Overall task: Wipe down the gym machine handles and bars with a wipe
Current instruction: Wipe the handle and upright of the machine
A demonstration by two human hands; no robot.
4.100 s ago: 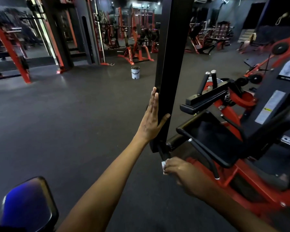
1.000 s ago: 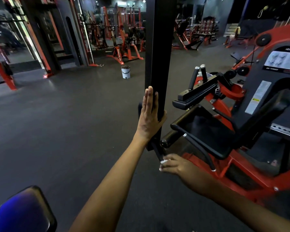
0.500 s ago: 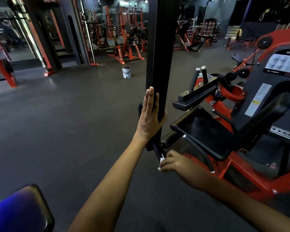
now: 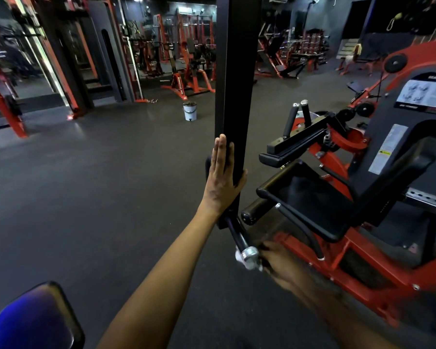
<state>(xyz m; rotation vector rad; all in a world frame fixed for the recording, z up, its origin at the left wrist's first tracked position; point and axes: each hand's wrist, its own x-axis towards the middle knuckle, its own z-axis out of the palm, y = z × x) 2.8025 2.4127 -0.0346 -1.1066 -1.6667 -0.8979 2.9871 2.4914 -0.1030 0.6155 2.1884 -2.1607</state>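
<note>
White wipe (image 4: 239, 255) shows as a small crumpled scrap right at the chrome end cap (image 4: 249, 253) of the short black handle (image 4: 235, 235), which juts down and toward me from the foot of the tall black upright (image 4: 233, 84). The right hand (image 4: 278, 263) is blurred, fingers curled in against the cap with the wipe caught between them and the metal, so I'd say it is pinching the wipe there. The left hand (image 4: 223, 178) lies flat against the upright above the handle, fingers straight and together, thumb hooked round its near edge, bracing and not gripping. To finish this stroke well, I'd wrap the wipe fully around the cap and twist, since a straight pull likely misses the underside and the rim where cap meets grip; then go back up the black grip toward the upright, keeping the left palm pressed so the post doesn't swing. Compared with half a second back, the right hand has slid down the handle away from the upright; the grip it was covering is now bare and the cap has come into sight, while the left hand hasn't shifted. Right of the upright sits the black seat pad (image 4: 310, 197) on the red frame (image 4: 358, 258), and beyond the upright a white bucket (image 4: 189, 111) stands on the dark floor (image 4: 91, 197).
</note>
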